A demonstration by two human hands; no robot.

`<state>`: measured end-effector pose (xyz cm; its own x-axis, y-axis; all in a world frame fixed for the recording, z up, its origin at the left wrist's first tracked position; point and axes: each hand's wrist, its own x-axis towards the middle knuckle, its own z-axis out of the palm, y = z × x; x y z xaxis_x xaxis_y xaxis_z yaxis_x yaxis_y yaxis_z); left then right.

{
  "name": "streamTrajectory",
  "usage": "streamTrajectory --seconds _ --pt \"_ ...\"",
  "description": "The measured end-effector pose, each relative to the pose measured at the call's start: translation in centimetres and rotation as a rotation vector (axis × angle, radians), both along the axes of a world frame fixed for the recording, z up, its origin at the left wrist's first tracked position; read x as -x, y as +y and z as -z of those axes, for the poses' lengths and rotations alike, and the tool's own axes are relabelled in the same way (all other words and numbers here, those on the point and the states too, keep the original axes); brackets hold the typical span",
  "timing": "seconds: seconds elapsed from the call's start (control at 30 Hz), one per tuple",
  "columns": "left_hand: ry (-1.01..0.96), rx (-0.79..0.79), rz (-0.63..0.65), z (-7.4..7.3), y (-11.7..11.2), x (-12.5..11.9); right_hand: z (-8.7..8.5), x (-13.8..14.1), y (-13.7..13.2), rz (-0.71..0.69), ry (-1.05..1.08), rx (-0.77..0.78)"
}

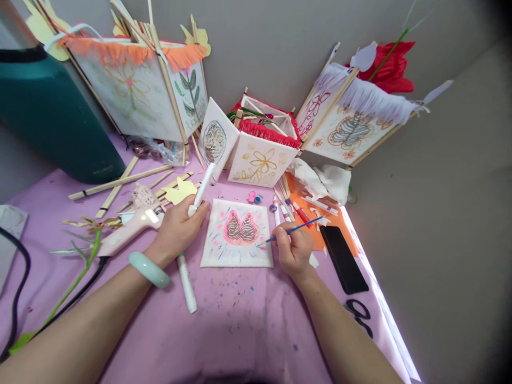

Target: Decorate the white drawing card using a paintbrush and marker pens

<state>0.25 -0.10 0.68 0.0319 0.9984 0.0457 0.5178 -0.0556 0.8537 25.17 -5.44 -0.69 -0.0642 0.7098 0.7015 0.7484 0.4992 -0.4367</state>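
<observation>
My left hand (176, 229) is closed round a white marker pen (204, 185) that points up and away. A pale green bangle (149, 269) circles that wrist. Pinched in my right hand (295, 249) is a thin blue paintbrush (300, 228), its tip at the right part of a square white panel (236, 258). Two dark striped shapes with pink outlines and small blue and pink strokes are drawn on the panel, which lies flat between my hands. Just below my left hand rests another white marker with a green band (186, 285).
Lantern-like boxes with drawn panels stand behind: orange-fringed (132, 96), red-fringed (264, 157) and white-fringed (348, 125). A glue gun (130, 229), wooden sticks (120, 181) and a teal bottle (52, 112) are left. At right lie a phone (344, 260), scissors (360, 314) and orange paper (298, 186).
</observation>
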Motion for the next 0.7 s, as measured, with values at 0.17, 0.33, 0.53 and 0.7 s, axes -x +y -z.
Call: streamTrajectory --seconds 0.17,0.33,0.53,0.7 --pt "-0.001 -0.003 -0.002 0.0 0.1 0.0 0.1 0.1 0.2 -0.002 -0.038 -0.020" --pt "-0.005 -0.007 0.004 -0.1 0.0 -0.1 0.3 -0.4 0.5 0.027 -0.056 -0.082" --pt "0.001 -0.009 0.004 -0.1 0.0 -0.1 0.0 0.2 -0.1 0.004 0.014 -0.019" --pt "0.005 -0.010 0.004 -0.3 0.0 -0.1 -0.2 1.1 -0.2 -0.025 -0.021 -0.033"
